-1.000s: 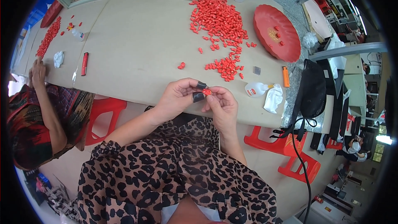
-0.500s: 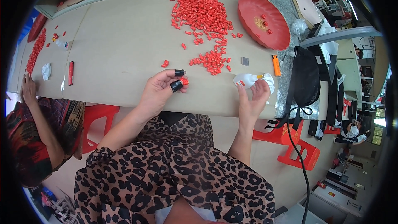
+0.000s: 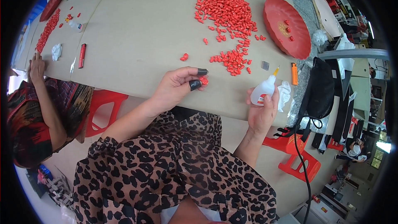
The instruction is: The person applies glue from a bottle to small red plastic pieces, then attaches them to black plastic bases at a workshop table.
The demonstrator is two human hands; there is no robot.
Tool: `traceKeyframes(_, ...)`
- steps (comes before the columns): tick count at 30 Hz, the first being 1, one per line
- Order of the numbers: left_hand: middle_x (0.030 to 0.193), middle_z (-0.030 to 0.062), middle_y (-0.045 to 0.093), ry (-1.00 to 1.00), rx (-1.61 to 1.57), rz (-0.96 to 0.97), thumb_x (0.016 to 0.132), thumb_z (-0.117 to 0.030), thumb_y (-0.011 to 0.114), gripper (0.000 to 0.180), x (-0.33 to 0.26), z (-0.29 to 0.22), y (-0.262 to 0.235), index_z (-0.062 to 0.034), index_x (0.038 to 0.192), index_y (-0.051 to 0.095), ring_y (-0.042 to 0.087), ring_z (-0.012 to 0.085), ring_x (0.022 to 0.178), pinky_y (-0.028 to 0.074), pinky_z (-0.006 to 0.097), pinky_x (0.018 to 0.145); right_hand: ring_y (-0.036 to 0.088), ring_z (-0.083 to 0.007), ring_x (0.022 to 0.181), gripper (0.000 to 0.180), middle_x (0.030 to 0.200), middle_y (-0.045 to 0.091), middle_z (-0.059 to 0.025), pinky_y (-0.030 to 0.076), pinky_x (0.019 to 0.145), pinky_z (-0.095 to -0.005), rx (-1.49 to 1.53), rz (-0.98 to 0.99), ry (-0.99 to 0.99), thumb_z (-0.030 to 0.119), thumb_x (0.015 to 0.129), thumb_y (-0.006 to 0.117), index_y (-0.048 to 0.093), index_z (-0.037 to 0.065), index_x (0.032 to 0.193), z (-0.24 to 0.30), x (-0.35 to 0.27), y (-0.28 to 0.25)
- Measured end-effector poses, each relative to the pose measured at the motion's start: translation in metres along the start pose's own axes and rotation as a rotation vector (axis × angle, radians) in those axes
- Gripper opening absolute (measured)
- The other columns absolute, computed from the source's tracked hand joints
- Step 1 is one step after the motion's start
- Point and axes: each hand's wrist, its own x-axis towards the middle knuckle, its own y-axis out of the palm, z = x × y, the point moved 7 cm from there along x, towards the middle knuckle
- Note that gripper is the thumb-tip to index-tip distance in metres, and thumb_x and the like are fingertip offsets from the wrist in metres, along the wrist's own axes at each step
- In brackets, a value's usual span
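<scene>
I keep my right hand (image 3: 263,117) wrapped round the bottle (image 3: 264,88); left of it, my left hand (image 3: 175,85) pinches a red piece (image 3: 204,81); table edge (image 3: 232,112) below the bottle.

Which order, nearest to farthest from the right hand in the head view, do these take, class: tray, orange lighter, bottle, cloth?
1. Bottle: held in the right hand.
2. Cloth: just to the hand's right.
3. Orange lighter: right of the hand, farther up the picture.
4. Tray: farther up still, at upper right.
</scene>
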Motion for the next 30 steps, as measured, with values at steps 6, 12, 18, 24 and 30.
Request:
traceKeyframes(6,0.086,0.0054,0.057,-0.015,0.039,0.010,0.079,0.001,0.047,0.019,0.000,-0.003,0.002,0.0019,0.098,0.051,0.054,0.0106,0.078,0.044,0.024,0.072,0.054,-0.0202,0.080,0.038,0.095,0.049,-0.0105,0.045,0.057,-0.0285,0.158,0.088,0.082,0.014,0.072,0.060,0.040,0.002,0.102,-0.013,-0.008,0.012)
traceKeyframes(12,0.086,0.0055,0.057,-0.022,0.019,0.003,0.079,0.001,0.047,0.019,-0.001,-0.001,0.000,0.0020,0.098,0.051,0.054,0.0107,0.078,0.044,0.024,0.073,0.048,-0.0150,0.076,0.045,0.089,0.049,-0.0073,0.039,0.057,-0.0251,0.433,-0.021,0.183,0.016,0.064,0.068,0.042,0.004,0.098,-0.030,-0.009,0.014)
traceKeyframes(18,0.087,0.0057,0.057,-0.006,0.055,0.009,0.080,0.002,0.047,0.019,-0.001,-0.002,0.000,0.0019,0.098,0.051,0.054,0.0108,0.080,0.044,0.023,0.074,0.047,-0.0137,0.065,0.033,0.090,0.050,-0.0081,0.037,0.047,-0.0227,0.503,0.040,0.250,0.025,0.075,0.056,0.044,0.005,0.098,-0.032,-0.007,0.030)
traceKeyframes(24,0.087,0.0054,0.057,-0.005,0.058,0.008,0.080,0.003,0.047,0.019,-0.001,-0.003,0.001,0.0019,0.098,0.051,0.054,0.0107,0.081,0.043,0.023,0.075,0.048,-0.0130,0.060,0.035,0.090,0.051,-0.0104,0.035,0.042,-0.0203,0.309,0.008,0.188,0.022,0.074,0.058,0.043,0.003,0.100,-0.032,-0.006,0.032)
traceKeyframes(30,0.089,0.0056,0.056,-0.004,0.079,0.005,0.079,0.004,0.046,0.020,-0.002,-0.001,0.000,0.0025,0.098,0.051,0.054,0.0109,0.083,0.043,0.023,0.076,0.048,-0.0126,0.064,0.037,0.088,0.050,-0.0102,0.036,0.045,-0.0203,0.164,-0.058,0.096,0.017,0.073,0.061,0.042,0.002,0.100,-0.034,-0.011,0.032)
